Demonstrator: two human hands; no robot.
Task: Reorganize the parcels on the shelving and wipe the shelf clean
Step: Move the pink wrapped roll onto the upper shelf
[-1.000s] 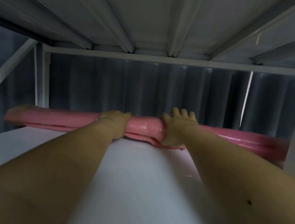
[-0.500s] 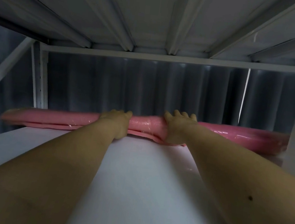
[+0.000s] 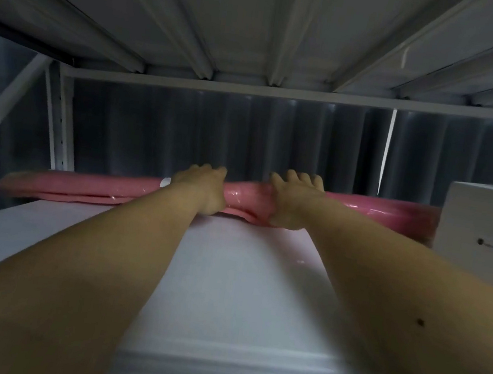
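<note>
Since the earlier frame the pink parcel had shifted slightly toward the shelf rear. Left hand and right hand both gripped its middle (fingers curled over top). Judged: reorganizing underway, wiping not begun.

- Both forearms are bare, with no sleeve in view.
- The left hand and right hand wear no gloves.
- A small dark mole marks the right forearm.

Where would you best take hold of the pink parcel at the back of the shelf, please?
Grip the pink parcel near its middle, from the front, hands apart as the left hand and right hand are: it is long, flat and floppy, so its ends would probably sag.
</note>
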